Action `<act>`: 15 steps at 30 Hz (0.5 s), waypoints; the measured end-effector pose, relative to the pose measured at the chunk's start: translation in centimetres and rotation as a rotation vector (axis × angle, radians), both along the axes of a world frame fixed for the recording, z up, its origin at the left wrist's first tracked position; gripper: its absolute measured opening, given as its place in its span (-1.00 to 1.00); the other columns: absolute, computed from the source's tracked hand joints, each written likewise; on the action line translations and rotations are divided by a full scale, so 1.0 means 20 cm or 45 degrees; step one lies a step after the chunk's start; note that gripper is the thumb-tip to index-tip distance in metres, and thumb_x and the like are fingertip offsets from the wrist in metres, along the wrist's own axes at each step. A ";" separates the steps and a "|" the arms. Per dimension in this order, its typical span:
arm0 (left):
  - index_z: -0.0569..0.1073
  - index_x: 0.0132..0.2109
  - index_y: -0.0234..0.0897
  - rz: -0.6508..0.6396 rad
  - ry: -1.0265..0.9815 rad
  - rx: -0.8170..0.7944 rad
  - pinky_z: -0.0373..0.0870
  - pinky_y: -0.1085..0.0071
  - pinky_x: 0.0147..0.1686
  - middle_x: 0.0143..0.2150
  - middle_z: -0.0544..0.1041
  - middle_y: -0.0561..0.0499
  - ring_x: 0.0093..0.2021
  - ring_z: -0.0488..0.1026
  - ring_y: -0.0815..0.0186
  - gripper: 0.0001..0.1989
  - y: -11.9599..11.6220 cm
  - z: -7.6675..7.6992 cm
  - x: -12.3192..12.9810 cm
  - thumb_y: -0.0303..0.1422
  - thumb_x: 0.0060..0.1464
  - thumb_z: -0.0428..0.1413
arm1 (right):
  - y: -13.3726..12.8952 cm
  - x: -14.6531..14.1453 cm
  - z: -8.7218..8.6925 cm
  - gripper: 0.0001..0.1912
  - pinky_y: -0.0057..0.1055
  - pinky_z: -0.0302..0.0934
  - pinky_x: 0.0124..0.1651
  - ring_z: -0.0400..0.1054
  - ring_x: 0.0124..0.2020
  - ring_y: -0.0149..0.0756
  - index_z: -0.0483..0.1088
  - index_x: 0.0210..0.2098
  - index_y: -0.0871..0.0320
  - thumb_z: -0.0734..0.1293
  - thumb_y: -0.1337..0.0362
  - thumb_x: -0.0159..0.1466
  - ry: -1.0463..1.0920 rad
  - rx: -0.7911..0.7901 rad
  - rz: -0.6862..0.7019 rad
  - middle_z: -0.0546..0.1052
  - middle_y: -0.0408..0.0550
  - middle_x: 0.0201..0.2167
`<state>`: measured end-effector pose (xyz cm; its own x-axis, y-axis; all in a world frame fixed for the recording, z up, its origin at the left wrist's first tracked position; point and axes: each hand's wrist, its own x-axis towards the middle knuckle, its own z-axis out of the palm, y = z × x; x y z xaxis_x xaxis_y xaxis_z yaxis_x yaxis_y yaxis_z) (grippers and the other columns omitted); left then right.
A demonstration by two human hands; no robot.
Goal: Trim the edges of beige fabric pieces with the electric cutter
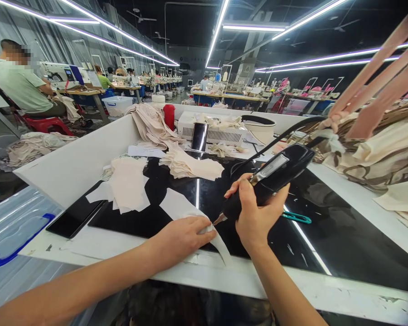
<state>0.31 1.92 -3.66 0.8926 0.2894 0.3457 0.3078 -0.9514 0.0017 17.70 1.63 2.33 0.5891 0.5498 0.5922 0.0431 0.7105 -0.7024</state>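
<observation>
My right hand (258,217) is wrapped round a black corded handheld tool (279,174). Its narrow metal tip points down-left and meets the edge of a white cut piece (178,203), which looks like thin fabric or paper. My left hand (187,233) pinches that piece beside the tip, fingers closed on it. A thin curved strip of the white material (222,246) hangs from under my fingers toward the table's front edge. Farther back lie a pile of pale cut pieces (129,185) and a stack of beige fabric pieces (190,163).
A shiny black board (326,217) covers much of the white table. On it lies a teal snap-blade cutter (297,218); a black phone (76,215) sits at left. Behind are a white vented box (211,131) and red cup (169,116). Fabric bundles (377,154) crowd the right. A co-worker (22,86) sits far left.
</observation>
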 end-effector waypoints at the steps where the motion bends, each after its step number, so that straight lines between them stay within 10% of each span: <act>1: 0.43 0.17 -0.36 0.001 0.004 -0.014 0.55 0.22 0.14 0.15 0.49 -0.20 0.16 0.51 0.13 -0.75 0.00 0.01 0.00 -0.55 0.42 0.05 | 0.00 0.00 0.00 -0.65 -0.31 0.35 -0.53 0.38 -0.59 -0.33 0.27 -0.15 -0.05 0.51 0.28 0.23 0.003 -0.009 -0.004 0.51 -0.27 -0.40; 8: 0.36 0.23 -0.28 0.017 -0.007 -0.364 0.52 0.37 0.14 0.15 0.52 -0.10 0.15 0.52 0.25 -0.57 0.05 0.07 -0.05 -0.70 0.33 -0.02 | 0.00 0.04 0.01 -0.61 -0.27 0.39 -0.50 0.39 -0.58 -0.31 0.27 -0.16 -0.04 0.55 0.22 0.19 -0.046 -0.053 0.027 0.51 -0.28 -0.40; 15: 0.47 0.10 -0.31 0.209 0.121 -0.209 0.49 0.21 0.12 0.10 0.53 -0.14 0.11 0.48 0.14 -0.73 0.07 0.13 -0.06 -0.61 0.36 0.02 | -0.09 0.11 0.06 -0.63 -0.36 0.39 -0.50 0.39 -0.55 -0.36 0.29 -0.16 -0.01 0.56 0.22 0.21 -0.031 -0.040 0.064 0.51 -0.27 -0.36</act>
<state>-0.84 3.34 -1.05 0.8553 0.4784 0.1987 0.4643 -0.8781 0.1156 19.91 -0.10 3.59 0.5458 0.5968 0.5881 0.0251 0.6899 -0.7235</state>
